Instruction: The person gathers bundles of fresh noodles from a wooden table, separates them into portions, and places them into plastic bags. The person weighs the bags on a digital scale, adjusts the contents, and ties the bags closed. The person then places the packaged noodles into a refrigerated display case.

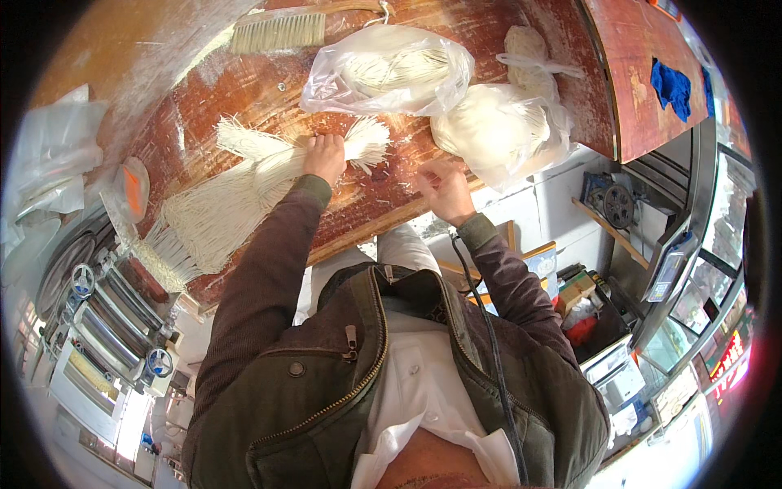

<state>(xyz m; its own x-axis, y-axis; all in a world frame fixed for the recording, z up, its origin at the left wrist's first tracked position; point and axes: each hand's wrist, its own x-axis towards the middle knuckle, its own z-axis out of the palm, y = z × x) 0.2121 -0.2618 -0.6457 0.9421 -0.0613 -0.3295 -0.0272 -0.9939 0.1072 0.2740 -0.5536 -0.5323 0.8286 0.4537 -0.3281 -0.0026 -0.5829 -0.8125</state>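
Observation:
My left hand (pixel 325 158) is closed around the middle of a bundle of pale fresh noodles (pixel 368 139), whose cut ends fan out on the right. Another noodle end (pixel 250 139) spreads to the left of this hand. Below and to the left, a wide sheet of loose noodle strands (pixel 211 205) lies on the floury wooden table (pixel 391 211). My right hand (pixel 445 191) is over the table's front edge, fingers loosely curled, with nothing visible in it. Close to it sits a clear plastic bag of noodles (pixel 492 125).
A second bag of noodles (pixel 397 68) and a tied bag (pixel 526 58) lie farther back. At the far left is a bench brush (pixel 278 32). A roller machine (pixel 113 318) with handwheels stands left. A blue cloth (pixel 671 88) is on the right tabletop.

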